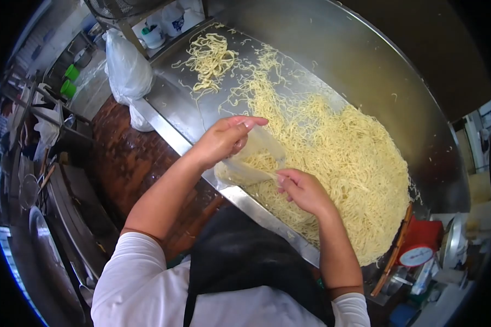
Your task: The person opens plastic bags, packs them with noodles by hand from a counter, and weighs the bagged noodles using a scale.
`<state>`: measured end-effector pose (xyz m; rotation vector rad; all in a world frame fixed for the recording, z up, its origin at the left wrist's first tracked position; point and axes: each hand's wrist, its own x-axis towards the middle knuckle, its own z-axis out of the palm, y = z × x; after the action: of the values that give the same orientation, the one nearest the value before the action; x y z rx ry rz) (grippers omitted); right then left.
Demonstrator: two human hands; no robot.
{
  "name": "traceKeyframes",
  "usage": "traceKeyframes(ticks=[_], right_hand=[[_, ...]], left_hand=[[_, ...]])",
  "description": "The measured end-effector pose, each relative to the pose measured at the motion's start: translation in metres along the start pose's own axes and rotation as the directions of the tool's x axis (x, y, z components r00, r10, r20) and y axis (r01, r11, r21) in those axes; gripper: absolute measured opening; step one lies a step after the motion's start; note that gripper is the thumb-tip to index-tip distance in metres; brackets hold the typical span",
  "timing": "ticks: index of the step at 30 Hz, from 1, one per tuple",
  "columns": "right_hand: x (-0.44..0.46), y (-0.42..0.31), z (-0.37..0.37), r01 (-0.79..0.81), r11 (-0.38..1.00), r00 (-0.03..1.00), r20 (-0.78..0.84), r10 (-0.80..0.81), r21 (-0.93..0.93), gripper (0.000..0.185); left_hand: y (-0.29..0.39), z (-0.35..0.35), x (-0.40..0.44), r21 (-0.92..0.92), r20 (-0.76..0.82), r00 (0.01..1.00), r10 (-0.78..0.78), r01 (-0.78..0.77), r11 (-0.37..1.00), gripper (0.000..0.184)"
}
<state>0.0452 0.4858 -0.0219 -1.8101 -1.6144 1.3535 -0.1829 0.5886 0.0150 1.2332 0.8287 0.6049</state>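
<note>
A clear plastic bag (240, 170) with some noodles inside hangs between my two hands, over the front edge of a metal table (169, 106). My left hand (227, 140) pinches the bag's upper rim, its fingers pointing right. On the bag's right side, my right hand (300, 188) grips the rim between thumb and fingers. Right beside and beyond the bag lies a large heap of yellow noodles (354, 174), spread across the tabletop. A smaller loose clump of noodles (210, 60) lies near the table's far left.
A full white plastic bag (128, 68) hangs at the table's left corner. A red scale (420, 242) and a wooden stick (394, 250) are at the right. Green cups (69, 82) and metal racks stand at the left, beyond the wet brown floor (131, 158).
</note>
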Motion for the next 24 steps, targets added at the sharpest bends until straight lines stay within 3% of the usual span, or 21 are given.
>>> traceKeyframes(ticks=[2,5,8,11,17,20,24], right_hand=[[0.003,-0.004,0.005,0.106,0.959,0.983,-0.117,-0.140,-0.262,0.021],[0.016,-0.015,0.016,0.277,0.889,0.848,-0.342,-0.405,-0.364,0.017],[0.039,-0.016,0.023,0.242,0.823,0.872,-0.257,-0.417,-0.514,0.013],[0.057,-0.008,0.029,0.163,0.801,0.885,-0.272,-0.377,-0.576,0.013],[0.060,-0.009,0.031,0.124,0.825,0.923,-0.242,-0.300,-0.551,0.013],[0.048,-0.009,0.023,0.127,0.886,0.947,-0.212,-0.243,-0.446,0.011],[0.019,-0.004,0.003,0.115,0.939,0.965,-0.186,-0.183,-0.324,0.010]], left_hand=[[-0.002,0.002,0.001,-0.004,0.039,0.999,-0.003,0.003,1.000,0.041],[0.001,0.007,0.000,-0.006,0.085,0.996,0.002,-0.001,1.000,0.042],[-0.002,0.011,0.002,-0.018,0.093,0.995,0.032,-0.030,0.999,0.042],[0.000,0.014,0.000,0.023,0.099,0.995,0.023,-0.026,0.999,0.041],[-0.011,0.008,-0.003,0.053,0.043,0.997,0.059,-0.062,0.997,0.039],[-0.013,0.001,-0.005,0.065,-0.008,0.998,0.058,-0.057,0.996,0.039],[-0.034,-0.010,0.003,0.278,-0.068,0.978,0.197,-0.171,0.945,0.038]])
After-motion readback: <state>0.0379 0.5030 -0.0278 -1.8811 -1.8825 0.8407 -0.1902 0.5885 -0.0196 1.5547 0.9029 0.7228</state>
